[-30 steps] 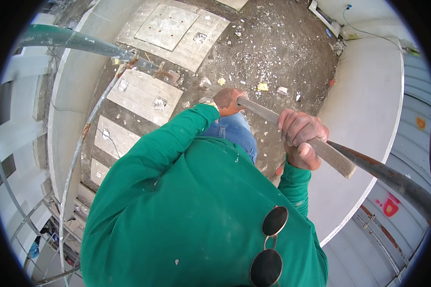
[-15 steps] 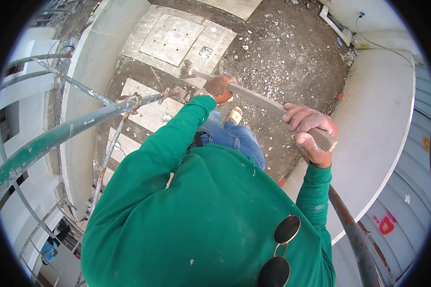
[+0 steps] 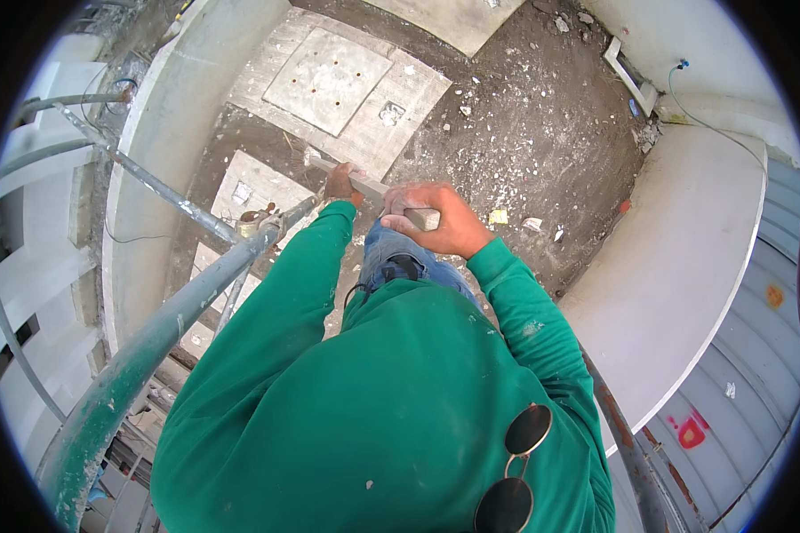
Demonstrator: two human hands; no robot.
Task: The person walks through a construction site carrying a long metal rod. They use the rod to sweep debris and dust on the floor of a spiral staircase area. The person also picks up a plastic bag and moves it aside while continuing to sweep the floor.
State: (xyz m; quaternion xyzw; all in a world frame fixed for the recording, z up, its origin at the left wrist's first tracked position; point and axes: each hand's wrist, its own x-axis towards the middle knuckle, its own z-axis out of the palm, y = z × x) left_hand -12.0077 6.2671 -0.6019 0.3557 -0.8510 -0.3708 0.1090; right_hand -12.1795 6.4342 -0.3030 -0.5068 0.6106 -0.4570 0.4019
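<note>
head view, looking straight down: both hands grip a long flat bar (image 3: pixel 373 188), pale grey and dusty, squared at its near end. right hand (image 3: pixel 440 218) wraps that near end, fingers curled over the top. left hand (image 3: pixel 340 182) clasps it further out. bar sits in front of the chest, above blue jeans (image 3: pixel 409 266), high over a rubble-strewn floor (image 3: pixel 524 133). scaffold pipe (image 3: pixel 178 311) runs along the person's left.

The long flat bar (image 3: pixel 373 188) was partly covered by the right hand (image 3: pixel 442 218) and left hand (image 3: pixel 340 182), so its full length could not be told. The sunglasses (image 3: pixel 516 471) and the scaffold pipe (image 3: pixel 142 355) were cut off at the lower edge. The person's legs were mostly hidden beneath the green sweatshirt (image 3: pixel 373 400).
</note>
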